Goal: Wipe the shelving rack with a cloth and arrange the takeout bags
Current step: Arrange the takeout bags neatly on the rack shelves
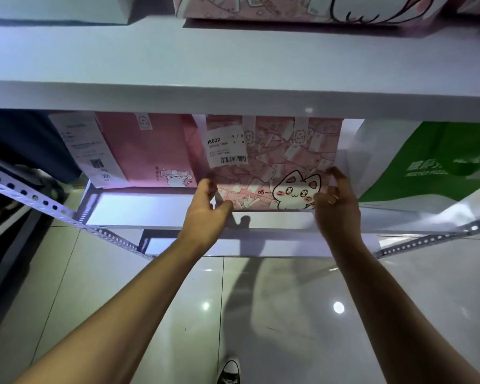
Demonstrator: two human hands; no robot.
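From the head camera, the readable writing comes first: a white receipt label stuck on the upper left of the pink cat bag reads "JB022" above a barcode, with the smaller lines too blurred to make out. The plain pink bag to its left carries a long white slip with a QR code and a number near the bottom that cannot be read with certainty. The green bag on the right shows white characters and the words "MISTER PIZZA", partly cut off. All three bags stand on the middle shelf of a white rack, under the broad upper shelf, whose front edge hides their tops. On that upper shelf sits another pink patterned bag and a white box, both cropped by the frame. Perforated grey posts run diagonally at the left and right. Below lies a glossy tiled floor with light glints, and a black-and-white sneaker shows at the bottom edge. The cat bag is pink, printed with scattered envelopes and a white cartoon cat at its lower right. The left hand grips its lower left corner, fingers curled round the edge; the right hand holds the lower right side, fingers bent against the bag beside the cat.
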